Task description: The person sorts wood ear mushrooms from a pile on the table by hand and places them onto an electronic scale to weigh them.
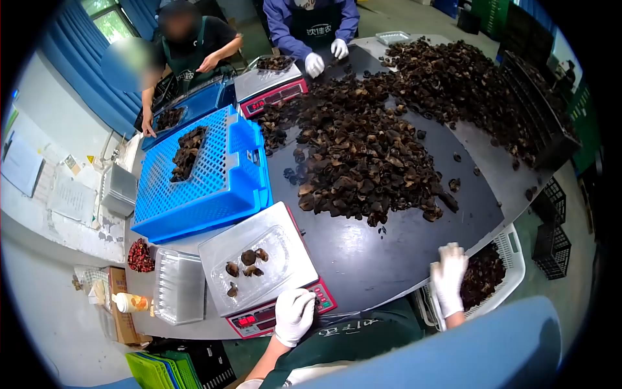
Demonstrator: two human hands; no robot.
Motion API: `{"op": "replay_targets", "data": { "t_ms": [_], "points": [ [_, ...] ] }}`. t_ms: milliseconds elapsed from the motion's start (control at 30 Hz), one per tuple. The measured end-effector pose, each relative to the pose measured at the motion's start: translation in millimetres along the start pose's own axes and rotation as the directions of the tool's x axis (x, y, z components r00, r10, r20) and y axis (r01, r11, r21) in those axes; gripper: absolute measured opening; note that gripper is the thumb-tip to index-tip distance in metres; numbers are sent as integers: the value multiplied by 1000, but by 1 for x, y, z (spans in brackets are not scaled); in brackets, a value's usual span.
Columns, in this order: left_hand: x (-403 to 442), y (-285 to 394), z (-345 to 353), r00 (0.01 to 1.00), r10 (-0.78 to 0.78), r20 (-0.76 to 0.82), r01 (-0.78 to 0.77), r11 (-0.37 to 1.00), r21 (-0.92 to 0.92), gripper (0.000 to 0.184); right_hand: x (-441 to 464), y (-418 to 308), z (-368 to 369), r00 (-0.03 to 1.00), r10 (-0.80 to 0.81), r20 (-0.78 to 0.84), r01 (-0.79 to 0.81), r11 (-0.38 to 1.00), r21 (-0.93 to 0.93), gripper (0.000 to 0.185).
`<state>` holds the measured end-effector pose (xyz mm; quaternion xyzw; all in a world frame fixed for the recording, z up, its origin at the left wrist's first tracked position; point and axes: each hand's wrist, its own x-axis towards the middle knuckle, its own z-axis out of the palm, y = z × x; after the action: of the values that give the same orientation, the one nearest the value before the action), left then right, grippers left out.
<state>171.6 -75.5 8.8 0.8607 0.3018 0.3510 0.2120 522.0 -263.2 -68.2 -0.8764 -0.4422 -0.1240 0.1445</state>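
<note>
My left hand [295, 316], in a white glove, has its fingers curled in at the front edge of a red digital scale [262, 318]. Whether anything lies inside those fingers is hidden. On the scale's pan sits a clear plastic tray [272, 259] with several dark dried mushroom pieces [249, 258] in it. My right hand [448, 275], also gloved, has its fingers stretched out over the table's front edge, beside a white basket [515, 262] of dark dried pieces. A large heap of dried mushrooms, looking like wood ear [369, 155], covers the middle of the dark tabletop [350, 259].
Left of the heap stands an upturned blue crate [214, 162], and stacked clear trays [179, 285] lie nearer me. A bottle [131, 302] is at the left edge. Across the table are a second scale [272, 91], a person's gloved hands [327, 57], and another person's arm [220, 55].
</note>
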Motion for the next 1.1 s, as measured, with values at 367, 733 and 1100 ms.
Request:
{"op": "replay_targets", "data": {
  "t_ms": [367,733,1100],
  "points": [
    [51,-111,-66,840,-538,-61,486,699,524,27,-20,-67,45,784,-616,75,459,657,597,10],
    [69,-121,-57,843,-525,-118,480,634,607,15,25,170,13,940,335,-58,-307,909,281,11],
    [127,119,121,718,193,669,-38,970,-239,56,109,174,-19,978,134,-162,-54,904,424,5]
  ]
}}
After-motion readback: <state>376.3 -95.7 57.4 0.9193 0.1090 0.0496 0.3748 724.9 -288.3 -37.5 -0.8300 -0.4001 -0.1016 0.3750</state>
